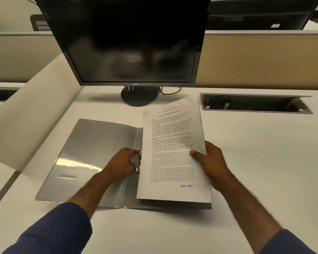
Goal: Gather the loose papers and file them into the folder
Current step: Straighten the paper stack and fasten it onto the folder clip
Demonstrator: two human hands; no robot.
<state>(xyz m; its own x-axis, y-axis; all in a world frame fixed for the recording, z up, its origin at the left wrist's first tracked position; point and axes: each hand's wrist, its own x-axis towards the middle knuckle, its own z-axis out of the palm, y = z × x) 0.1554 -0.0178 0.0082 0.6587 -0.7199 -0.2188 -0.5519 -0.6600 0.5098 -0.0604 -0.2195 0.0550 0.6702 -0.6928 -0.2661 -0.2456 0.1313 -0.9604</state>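
Note:
A grey folder (92, 153) lies open on the white desk, its left cover flat. Its metal ring clip (139, 160) sits at the spine. A stack of printed papers (173, 149) rests over the folder's right half, tilted slightly clockwise, its top end reaching past the folder. My right hand (212, 164) holds the stack at its right edge, thumb on top of the page. My left hand (122, 164) is on the ring clip, fingertips pinching the metal. The folder's right cover is mostly hidden under the papers.
A black monitor (136, 39) on a round base (139, 97) stands just behind the folder. A cable hatch (255, 103) is sunk into the desk at the back right. A cream partition (35, 114) runs along the left.

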